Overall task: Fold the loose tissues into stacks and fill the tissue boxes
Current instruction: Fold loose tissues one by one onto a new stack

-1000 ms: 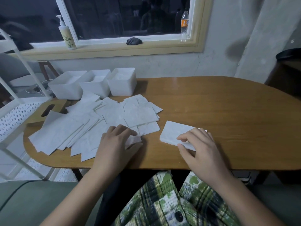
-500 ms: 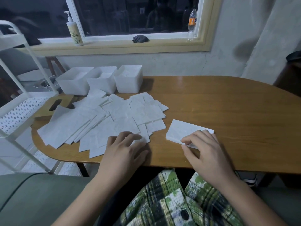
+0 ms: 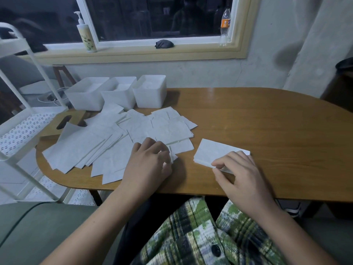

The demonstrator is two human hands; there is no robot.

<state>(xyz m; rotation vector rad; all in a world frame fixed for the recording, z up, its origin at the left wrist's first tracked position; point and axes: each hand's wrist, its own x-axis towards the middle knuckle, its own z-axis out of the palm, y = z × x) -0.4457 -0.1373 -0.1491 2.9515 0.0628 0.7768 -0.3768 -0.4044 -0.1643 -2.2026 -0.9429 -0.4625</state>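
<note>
— Head view: which step in hand?
— Folding and stacking, by the look, with plenty left to do. Left hand (image 3: 147,163) low in the middle of the frame, fingers curled on the near right corner of the loose tissues (image 3: 107,148), seemingly pinching one sheet's edge. Right hand (image 3: 238,173) lower right of centre, thumb and fingertips nipping the near edge of the stack (image 3: 212,153).
— Whereabouts of that stack?
— Flat on the table (image 3: 267,131), right of centre, near the spread but apart from it.
— Pointing which way?
— Long axis across the frame, left to right, dipping a little toward the right; short end facing the spread.
— And the spread itself?
— Fanned over the table's left part, sheets overlapping, no single heading.
— Next move?
— Probably drawing that one sheet clear without dragging its neighbours, folding it, then squaring it onto the stack along the same axis. Light grip called for: thin paper, quick to crease.
— Boxes?
— Three tissue boxes (image 3: 118,94) in a row, upper left of centre, touching the spread's far edge. Tops open, something pale inside; how full, hard to tell.
</note>
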